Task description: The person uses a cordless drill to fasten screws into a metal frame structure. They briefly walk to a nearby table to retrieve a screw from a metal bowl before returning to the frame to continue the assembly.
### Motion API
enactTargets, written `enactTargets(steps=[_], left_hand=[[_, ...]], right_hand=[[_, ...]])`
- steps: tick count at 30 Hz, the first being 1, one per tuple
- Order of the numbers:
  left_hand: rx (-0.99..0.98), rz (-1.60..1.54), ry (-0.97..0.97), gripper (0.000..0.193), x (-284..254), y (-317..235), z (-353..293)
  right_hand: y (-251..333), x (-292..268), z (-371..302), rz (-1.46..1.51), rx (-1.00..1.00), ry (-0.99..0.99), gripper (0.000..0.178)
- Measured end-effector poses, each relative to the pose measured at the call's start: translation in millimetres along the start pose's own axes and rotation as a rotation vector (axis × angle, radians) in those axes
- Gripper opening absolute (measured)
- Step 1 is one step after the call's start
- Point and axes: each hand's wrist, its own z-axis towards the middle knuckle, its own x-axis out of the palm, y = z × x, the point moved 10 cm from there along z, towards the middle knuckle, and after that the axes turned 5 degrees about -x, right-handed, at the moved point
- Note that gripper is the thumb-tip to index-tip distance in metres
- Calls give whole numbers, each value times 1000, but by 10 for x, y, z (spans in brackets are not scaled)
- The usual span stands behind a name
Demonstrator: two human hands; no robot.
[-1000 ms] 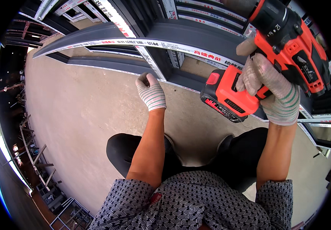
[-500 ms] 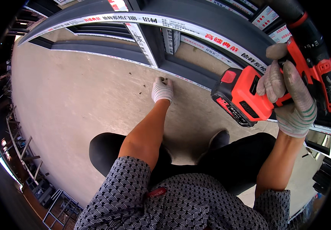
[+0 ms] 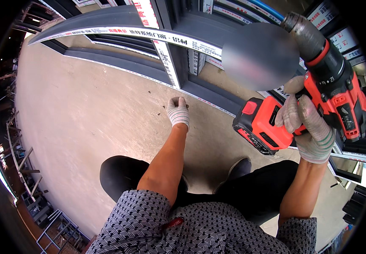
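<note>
My left hand [image 3: 178,112], in a white knit glove with a greyish fingertip coating, is low over the concrete floor, just short of the lower bar of a dark grey metal frame [image 3: 119,64]. Its thumb and fingers are pinched together; what they hold, if anything, is too small to make out. My right hand [image 3: 312,127], gloved likewise, grips a red and black cordless drill [image 3: 339,91] by the handle. The drill's chuck points up and away, while its battery pack faces left. Any bit in the chuck is hard to see.
White protective tape [image 3: 166,63] with print runs along the frame. A blurred dark patch hides its right part. More taped profiles [image 3: 229,15] stand beyond. Small dark bits [image 3: 158,114] lie on the floor [image 3: 72,127]. Metal racks [image 3: 60,233] stand at the far left.
The view has shifted, bringing the drill's chuck into sight. My right hand has tilted the drill a little. My left thumb and fingers have come closer together near the floor.
</note>
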Motion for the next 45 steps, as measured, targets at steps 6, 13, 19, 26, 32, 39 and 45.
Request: enactTargets(steps=[6, 13, 19, 26, 32, 39, 45], left_hand=[[279, -375, 15, 20, -61, -1370, -581], [601, -478, 504, 15, 225, -3146, -1415], [536, -586, 729, 17, 487, -3492, -1773], [533, -643, 784, 17, 564, -3605, -1879], [516, -650, 812, 18, 582, -3596, -1883], [561, -539, 800, 18, 528, -3636, -1852], [624, -335, 738, 19, 513, -3708, -1779]], right_hand=[[-21, 116, 12, 72, 84, 65, 30], [-195, 245, -47, 63, 188, 186, 29], [-38, 347, -89, 9, 50, 166, 31], [-75, 321, -137, -80, 71, 187, 33], [-91, 298, -141, -45, 64, 181, 32], [-113, 317, -126, -53, 79, 200, 31], [-132, 245, -99, -62, 49, 189, 31]])
